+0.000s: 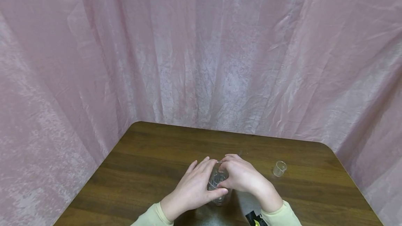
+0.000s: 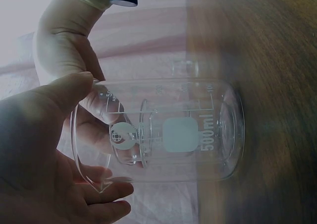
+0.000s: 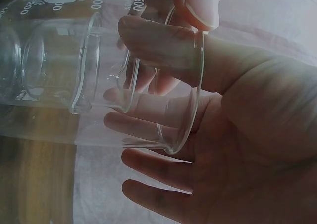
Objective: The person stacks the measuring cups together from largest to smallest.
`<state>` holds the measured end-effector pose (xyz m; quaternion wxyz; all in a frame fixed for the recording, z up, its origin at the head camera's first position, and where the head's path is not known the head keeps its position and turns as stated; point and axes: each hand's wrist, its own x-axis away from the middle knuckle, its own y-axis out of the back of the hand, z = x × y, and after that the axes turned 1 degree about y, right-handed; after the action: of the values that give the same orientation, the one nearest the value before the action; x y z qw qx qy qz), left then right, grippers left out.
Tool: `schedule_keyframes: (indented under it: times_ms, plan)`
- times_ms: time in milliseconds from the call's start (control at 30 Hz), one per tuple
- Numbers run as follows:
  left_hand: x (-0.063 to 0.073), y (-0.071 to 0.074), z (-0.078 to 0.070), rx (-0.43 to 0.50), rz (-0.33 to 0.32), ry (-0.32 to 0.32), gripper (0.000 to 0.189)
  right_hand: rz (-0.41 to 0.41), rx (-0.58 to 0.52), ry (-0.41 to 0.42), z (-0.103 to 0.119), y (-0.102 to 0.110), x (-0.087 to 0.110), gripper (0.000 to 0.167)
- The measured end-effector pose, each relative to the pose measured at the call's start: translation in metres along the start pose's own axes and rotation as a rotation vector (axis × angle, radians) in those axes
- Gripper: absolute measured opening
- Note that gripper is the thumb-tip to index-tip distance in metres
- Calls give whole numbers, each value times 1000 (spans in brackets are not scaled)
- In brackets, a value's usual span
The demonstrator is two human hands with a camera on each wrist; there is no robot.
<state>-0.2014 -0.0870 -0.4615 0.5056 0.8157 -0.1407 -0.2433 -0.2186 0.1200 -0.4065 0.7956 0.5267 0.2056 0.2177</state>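
A clear glass 500 ml beaker stands upright on the table between both hands. My left hand holds it near the rim, thumb on the near side and fingers on the far side. From above, my right hand reaches into its mouth, with thumb and fingertips pinching a small beaker inside. Another beaker sits lower within the large one; its rim shows in the right wrist view. Overlapping clear glass makes the exact contact of the right fingertips hard to see.
A separate small glass beaker stands to the right of the hands on the brown wooden table. Pink curtains hang behind and on both sides of the table. A black device is at the right wrist.
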Motion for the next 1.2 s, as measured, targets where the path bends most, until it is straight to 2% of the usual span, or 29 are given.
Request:
schedule_keyframes:
  times_ms: [800, 1200]
  plan:
    - [-1, -2, 0, -18, -16, -11, 89, -18, 134, 15, 3, -7, -6, 33]
    - [-1, -1, 0, -21, -24, -15, 88, -1, 126, -12, 5, -7, -8, 35]
